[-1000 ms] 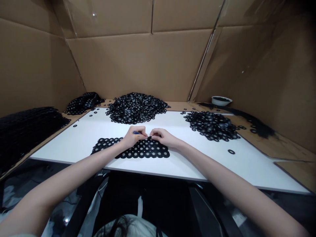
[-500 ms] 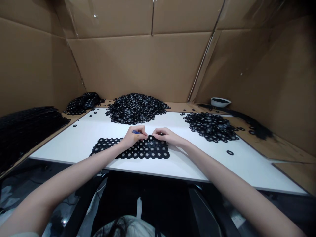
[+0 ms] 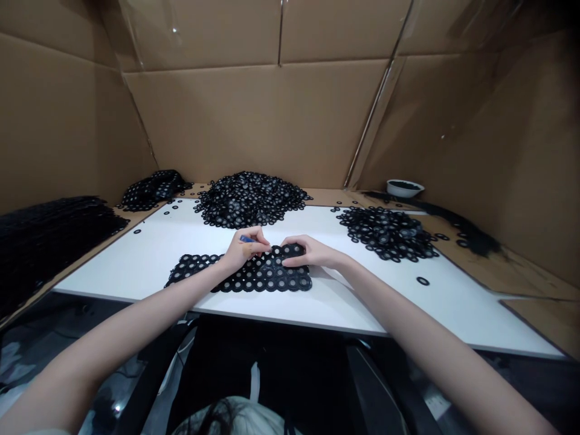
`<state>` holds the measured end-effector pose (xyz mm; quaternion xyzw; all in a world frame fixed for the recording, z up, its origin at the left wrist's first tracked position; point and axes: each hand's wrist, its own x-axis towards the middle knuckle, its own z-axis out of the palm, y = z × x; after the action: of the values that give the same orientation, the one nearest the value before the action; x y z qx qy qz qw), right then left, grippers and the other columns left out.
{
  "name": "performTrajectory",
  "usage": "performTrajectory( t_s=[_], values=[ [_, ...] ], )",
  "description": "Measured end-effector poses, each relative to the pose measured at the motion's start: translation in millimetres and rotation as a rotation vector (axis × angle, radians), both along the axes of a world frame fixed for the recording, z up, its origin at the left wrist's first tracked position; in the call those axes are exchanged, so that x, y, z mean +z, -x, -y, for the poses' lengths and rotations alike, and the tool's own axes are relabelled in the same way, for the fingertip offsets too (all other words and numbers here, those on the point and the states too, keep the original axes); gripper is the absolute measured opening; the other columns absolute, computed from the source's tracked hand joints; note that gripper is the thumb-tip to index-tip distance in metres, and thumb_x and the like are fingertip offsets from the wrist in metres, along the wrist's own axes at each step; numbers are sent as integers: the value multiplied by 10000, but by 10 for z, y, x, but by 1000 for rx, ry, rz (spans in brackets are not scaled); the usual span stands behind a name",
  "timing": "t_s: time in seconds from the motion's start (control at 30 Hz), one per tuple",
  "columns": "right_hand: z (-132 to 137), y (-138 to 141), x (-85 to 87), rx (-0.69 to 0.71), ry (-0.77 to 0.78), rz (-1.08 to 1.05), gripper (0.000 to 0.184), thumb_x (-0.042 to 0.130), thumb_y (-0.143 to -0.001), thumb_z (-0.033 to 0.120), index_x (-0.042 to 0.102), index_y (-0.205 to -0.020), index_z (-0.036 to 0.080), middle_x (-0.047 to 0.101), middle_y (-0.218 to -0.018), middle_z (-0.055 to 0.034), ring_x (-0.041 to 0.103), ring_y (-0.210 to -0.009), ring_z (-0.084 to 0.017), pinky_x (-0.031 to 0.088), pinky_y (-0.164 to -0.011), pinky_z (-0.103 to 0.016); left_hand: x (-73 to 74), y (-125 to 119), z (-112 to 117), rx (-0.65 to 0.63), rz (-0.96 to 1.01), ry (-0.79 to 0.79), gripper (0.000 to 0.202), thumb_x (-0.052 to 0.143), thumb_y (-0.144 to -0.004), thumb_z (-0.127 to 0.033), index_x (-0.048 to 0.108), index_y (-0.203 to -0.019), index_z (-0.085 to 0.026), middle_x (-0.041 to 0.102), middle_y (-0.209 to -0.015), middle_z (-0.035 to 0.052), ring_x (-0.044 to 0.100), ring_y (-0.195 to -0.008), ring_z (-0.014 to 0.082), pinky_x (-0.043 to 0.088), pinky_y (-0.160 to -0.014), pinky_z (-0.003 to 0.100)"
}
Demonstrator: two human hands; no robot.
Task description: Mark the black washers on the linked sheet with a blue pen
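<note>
A black mat of joined rings (image 3: 258, 279) lies near the table's front edge, light showing through the ring centres. My left hand (image 3: 247, 249) is closed around a small tool with a blue handle (image 3: 247, 239); its tip is too small to make out. The fingertips of this hand are at the mat's far edge, near the middle. My right hand (image 3: 312, 251) grips the mat's far right part, thumb over the rings and fingers at the far edge. Part of the mat is hidden under my left hand and wrist.
On the white table (image 3: 362, 299) are a large heap of black rings (image 3: 254, 196), a smaller heap (image 3: 387, 232) and a single ring (image 3: 423, 281). Dark strips (image 3: 49, 241) pile up at left, near a dark ringed bundle (image 3: 156, 188). A white bowl (image 3: 405, 188) stands back right, by cardboard walls (image 3: 254, 121).
My right thumb has moved down onto the mat, away from the fingers at its far edge. My left hand has shifted slightly, still with the blue-handled tool.
</note>
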<state>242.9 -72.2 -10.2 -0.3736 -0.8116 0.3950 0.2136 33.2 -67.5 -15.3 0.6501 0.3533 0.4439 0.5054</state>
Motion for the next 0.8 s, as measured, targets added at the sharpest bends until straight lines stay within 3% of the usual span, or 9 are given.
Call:
performTrajectory(
  t_s=[0.17, 0.33, 0.5, 0.8],
  values=[
    [-30, -61, -16, 42, 98, -54, 341, 735, -628, 384, 527, -789, 166, 476, -713, 35, 448, -648, -116, 346, -571, -232, -6, -1, -30, 27, 67, 25, 193, 692, -551, -142, 500, -531, -125, 587, -524, -22, 442, -408, 49, 212, -358, 167],
    [-57, -53, -55, 53, 78, -49, 343, 730, -634, 383, 482, -719, 163, 416, -657, 51, 391, -599, -95, 296, -531, -223, -61, 6, -84, 39, 110, 60, 220, 697, -534, -142, 477, -526, -128, 604, -535, -16, 439, -397, 48, 175, -351, 165],
    [-84, -77, -43, 85, 59, -36, 338, 732, -637, 378, 482, -699, 159, 403, -649, 54, 376, -593, -91, 287, -528, -225, -80, 11, -94, 45, 96, 61, 217, 704, -528, -157, 488, -533, -129, 610, -537, -13, 446, -400, 53, 180, -355, 167],
    [-126, -175, -37, 149, 195, -84, 306, 736, -635, 321, 497, -717, 148, 434, -649, 50, 397, -583, -87, 312, -529, -225, -77, 7, -88, 29, 86, 53, 225, 706, -536, -166, 485, -536, -129, 619, -544, -11, 452, -409, 53, 197, -368, 167]
  ],
)
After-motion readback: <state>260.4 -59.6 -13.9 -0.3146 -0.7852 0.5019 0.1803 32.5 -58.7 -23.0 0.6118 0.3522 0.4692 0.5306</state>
